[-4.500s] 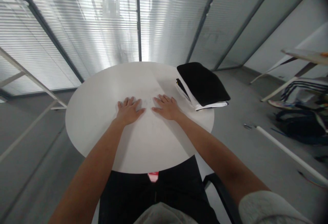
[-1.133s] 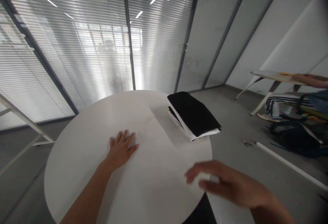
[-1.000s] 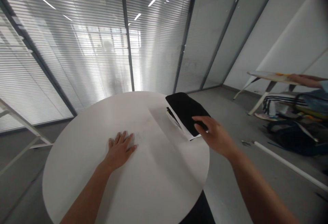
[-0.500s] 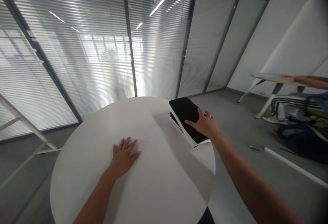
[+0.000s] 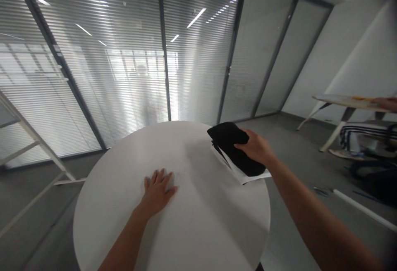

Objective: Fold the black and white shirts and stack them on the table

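Observation:
My left hand [image 5: 158, 194] lies flat on the round white table [image 5: 198, 234], fingers spread and holding nothing. At the table's right edge my right hand [image 5: 257, 147] grips a soft, flat black cloth [image 5: 226, 136], thumb on top and the other fingers hidden at its far side. The cloth bulges and is partly raised off a white, book-like stack [image 5: 240, 175] beneath it. A narrow black strip [image 5: 221, 152] shows along the stack's left side. What lies under the cloth is mostly hidden.
Glass partitions with blinds [image 5: 133, 89] stand behind the table. A white metal frame [image 5: 46, 155] is on the left. On the right are another table [image 5: 338, 101] with a person's hand [image 5: 384, 103] at it, bags below, and a white bar [image 5: 362, 209] on the floor.
My right hand has closed on the black cloth and lifted it partly, so it now bends and shows more of the white stack. My left hand stays flat; the view has shifted slightly.

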`<state>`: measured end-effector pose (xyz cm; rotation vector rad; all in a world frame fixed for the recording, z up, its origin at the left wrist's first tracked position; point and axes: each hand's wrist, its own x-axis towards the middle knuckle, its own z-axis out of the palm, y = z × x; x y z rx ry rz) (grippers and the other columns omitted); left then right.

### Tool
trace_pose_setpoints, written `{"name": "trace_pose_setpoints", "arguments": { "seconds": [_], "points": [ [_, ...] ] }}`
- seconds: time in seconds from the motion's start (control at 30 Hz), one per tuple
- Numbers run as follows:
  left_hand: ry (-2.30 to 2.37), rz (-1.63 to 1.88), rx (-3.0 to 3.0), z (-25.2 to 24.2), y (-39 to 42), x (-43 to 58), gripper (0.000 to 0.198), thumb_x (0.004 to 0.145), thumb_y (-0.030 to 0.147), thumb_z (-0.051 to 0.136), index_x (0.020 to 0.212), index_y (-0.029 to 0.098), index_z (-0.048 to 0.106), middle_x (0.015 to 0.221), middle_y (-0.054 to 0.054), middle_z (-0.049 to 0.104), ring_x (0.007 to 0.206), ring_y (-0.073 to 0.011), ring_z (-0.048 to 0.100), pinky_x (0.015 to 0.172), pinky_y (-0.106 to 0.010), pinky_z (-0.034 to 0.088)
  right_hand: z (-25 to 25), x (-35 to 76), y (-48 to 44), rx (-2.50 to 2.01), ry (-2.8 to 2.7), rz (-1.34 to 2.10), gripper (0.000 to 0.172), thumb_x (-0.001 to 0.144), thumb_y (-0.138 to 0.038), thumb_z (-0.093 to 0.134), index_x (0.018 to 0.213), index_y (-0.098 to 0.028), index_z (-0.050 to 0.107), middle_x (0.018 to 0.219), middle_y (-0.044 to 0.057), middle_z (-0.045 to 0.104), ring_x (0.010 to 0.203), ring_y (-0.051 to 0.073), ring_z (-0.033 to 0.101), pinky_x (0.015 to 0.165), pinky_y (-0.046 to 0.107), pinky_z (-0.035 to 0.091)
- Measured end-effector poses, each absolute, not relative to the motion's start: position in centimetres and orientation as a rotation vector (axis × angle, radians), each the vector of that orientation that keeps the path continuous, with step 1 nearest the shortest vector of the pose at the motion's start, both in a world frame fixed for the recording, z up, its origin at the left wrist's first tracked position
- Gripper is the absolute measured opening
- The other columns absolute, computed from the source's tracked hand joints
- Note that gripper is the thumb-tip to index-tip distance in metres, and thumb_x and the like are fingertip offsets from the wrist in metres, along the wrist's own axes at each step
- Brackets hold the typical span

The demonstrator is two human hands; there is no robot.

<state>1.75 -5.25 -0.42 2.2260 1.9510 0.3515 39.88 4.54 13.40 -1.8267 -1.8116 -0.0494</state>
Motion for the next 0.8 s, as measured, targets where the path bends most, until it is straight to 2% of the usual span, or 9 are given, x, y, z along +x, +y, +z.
{"name": "trace_pose_setpoints", "arguments": {
  "seconds": [0.13,0.27,0.33,0.4,0.5,0.57,0.63,0.73,0.8],
  "points": [
    [1.943,0.457,2.196,-0.4,-5.1,1.6,0.054,0.091,0.053,0.041,0.138,0.030,0.053,0.153,-0.011,0.037,0.144,-0.0378,0.024,0.110,-0.068,0.014,14.6,37.9,3.2,-1.602,-1.714,0.202,0.059,0.069,-0.038,0.075,0.125,-0.023,0.061,0.108,0.007,0.071,0.100,0.029,0.065,0.089,0.041,0.049],
    [1.731,0.886,1.990,1.0,-4.9,2.3,0.040,0.092,0.043,0.041,0.117,0.025,0.067,0.128,-0.010,0.063,0.129,-0.0275,0.048,0.112,-0.055,0.025,14.6,34.6,1.1,-1.206,-1.471,0.775,0.059,0.066,-0.041,0.078,0.119,-0.020,0.063,0.107,0.006,0.071,0.097,0.026,0.066,0.089,0.041,0.051],
    [1.485,1.121,1.717,2.2,-5.0,3.3,0.045,0.093,0.048,0.039,0.119,0.021,0.064,0.124,-0.011,0.064,0.120,-0.0240,0.056,0.108,-0.047,0.036,13.9,32.2,-0.2,-1.001,-1.340,1.064,0.055,0.068,-0.041,0.077,0.118,-0.021,0.063,0.109,0.006,0.071,0.096,0.026,0.066,0.088,0.040,0.051],
    [1.224,1.217,1.388,3.5,-5.3,4.6,0.057,0.093,0.057,0.034,0.134,0.021,0.052,0.129,-0.013,0.061,0.115,-0.0243,0.060,0.097,-0.045,0.047,12.5,29.4,-1.4,-0.861,-1.230,1.327,0.052,0.070,-0.043,0.076,0.116,-0.022,0.063,0.105,0.004,0.072,0.090,0.026,0.067,0.084,0.040,0.053],
    [1.033,1.257,1.070,4.7,-5.9,6.1,0.065,0.091,0.062,0.034,0.144,0.026,0.037,0.134,-0.013,0.058,0.110,-0.0258,0.063,0.086,-0.043,0.054,9.6,25.2,-2.5,-0.757,-1.181,1.611,0.049,0.077,-0.052,0.068,0.115,-0.022,0.062,0.099,0.005,0.072,0.086,0.026,0.068,0.082,0.042,0.053],
    [1.071,1.362,1.003,5.1,-6.2,6.3,0.061,0.088,0.059,0.046,0.137,0.022,0.047,0.128,-0.012,0.062,0.109,-0.0254,0.064,0.089,-0.041,0.052,7.7,23.2,-2.8,-0.793,-1.279,1.607,0.049,0.077,-0.055,0.067,0.113,-0.021,0.063,0.101,0.006,0.070,0.094,0.026,0.066,0.088,0.043,0.050],
    [1.148,1.464,0.980,5.5,-6.4,6.0,0.055,0.085,0.053,0.056,0.127,0.018,0.055,0.122,-0.011,0.066,0.108,-0.0253,0.064,0.092,-0.039,0.051,6.6,21.9,-2.9,-0.933,-1.398,1.373,0.051,0.075,-0.054,0.069,0.113,-0.021,0.062,0.111,0.008,0.066,0.104,0.026,0.061,0.096,0.044,0.045],
    [1.303,1.548,0.985,6.7,-6.7,4.9,0.054,0.085,0.053,0.057,0.126,0.018,0.057,0.117,-0.010,0.068,0.105,-0.0255,0.065,0.093,-0.040,0.050,7.2,21.2,-3.6,-1.028,-1.490,1.087,0.053,0.078,-0.053,0.067,0.122,-0.025,0.056,0.122,0.008,0.058,0.109,0.024,0.057,0.098,0.044,0.043],
    [1.436,1.605,1.062,7.7,-6.8,4.4,0.052,0.087,0.052,0.055,0.127,0.020,0.057,0.118,-0.008,0.067,0.107,-0.0246,0.064,0.095,-0.039,0.049,8.6,20.8,-4.5,-0.909,-1.579,1.171,0.051,0.084,-0.051,0.061,0.128,-0.026,0.051,0.121,0.007,0.059,0.109,0.023,0.057,0.095,0.042,0.045]
  ]
}}
